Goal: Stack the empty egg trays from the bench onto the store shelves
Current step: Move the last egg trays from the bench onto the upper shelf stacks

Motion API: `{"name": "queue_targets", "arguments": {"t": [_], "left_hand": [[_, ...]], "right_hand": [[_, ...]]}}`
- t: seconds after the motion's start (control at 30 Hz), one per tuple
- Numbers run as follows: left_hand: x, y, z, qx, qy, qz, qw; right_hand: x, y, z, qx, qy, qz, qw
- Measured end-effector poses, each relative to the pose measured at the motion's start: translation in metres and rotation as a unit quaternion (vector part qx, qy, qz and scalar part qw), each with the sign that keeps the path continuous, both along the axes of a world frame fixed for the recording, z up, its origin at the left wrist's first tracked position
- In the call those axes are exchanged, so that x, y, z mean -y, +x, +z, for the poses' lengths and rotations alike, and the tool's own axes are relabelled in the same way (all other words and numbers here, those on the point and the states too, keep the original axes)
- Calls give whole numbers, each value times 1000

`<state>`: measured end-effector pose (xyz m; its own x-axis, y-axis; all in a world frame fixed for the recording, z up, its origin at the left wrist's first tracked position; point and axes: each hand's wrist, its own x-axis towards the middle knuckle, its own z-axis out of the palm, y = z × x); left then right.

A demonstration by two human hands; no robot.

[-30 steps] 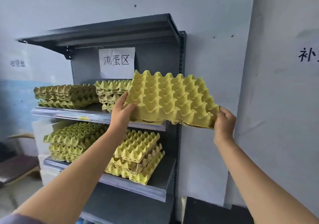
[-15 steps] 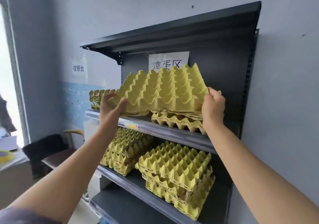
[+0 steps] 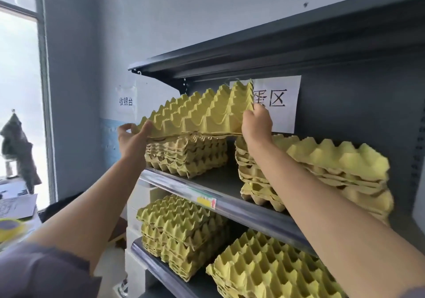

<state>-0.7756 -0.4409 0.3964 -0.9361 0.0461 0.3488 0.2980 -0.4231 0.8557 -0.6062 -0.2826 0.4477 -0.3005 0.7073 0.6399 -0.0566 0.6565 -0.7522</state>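
Note:
I hold a yellow-green egg tray [image 3: 200, 116] by both ends, right on top of the left stack of trays [image 3: 186, 155] on the upper shelf [image 3: 207, 194]. My left hand [image 3: 132, 140] grips the tray's left corner. My right hand [image 3: 256, 125] grips its right edge. A second stack of trays [image 3: 322, 171] sits to the right on the same shelf, partly behind my right forearm. On the lower shelf [image 3: 165, 272] stand two more stacks, one at the left [image 3: 179, 231] and one at the right [image 3: 271, 270].
The dark top shelf board [image 3: 253, 54] overhangs the trays. A white paper sign [image 3: 280, 102] hangs on the back panel. A window [image 3: 18, 90] and a counter with a yellow tape roll [image 3: 9, 228] are at the left. White boxes [image 3: 138, 205] stand beside the rack.
The tray has moved left along the upper shelf, from over the right stack down to the top of the left stack. My view has come closer to the rack.

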Motion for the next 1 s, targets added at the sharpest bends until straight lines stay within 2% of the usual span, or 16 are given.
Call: {"name": "queue_targets", "arguments": {"t": [0.3, 0.53, 0.8, 1.0], "left_hand": [[-34, -170, 1, -44, -36, -62, 996], [-69, -284, 0, -43, -102, -104, 988], [-98, -337, -21, -33, -154, -88, 984], [-102, -327, -22, -72, -176, -78, 979]], "right_hand": [[-15, -152, -12, 5, -44, -76, 996], [-24, -252, -26, 57, -100, -179, 977], [-27, -289, -51, 135, -83, -227, 961], [-32, -285, -52, 109, -46, -203, 972]]}}
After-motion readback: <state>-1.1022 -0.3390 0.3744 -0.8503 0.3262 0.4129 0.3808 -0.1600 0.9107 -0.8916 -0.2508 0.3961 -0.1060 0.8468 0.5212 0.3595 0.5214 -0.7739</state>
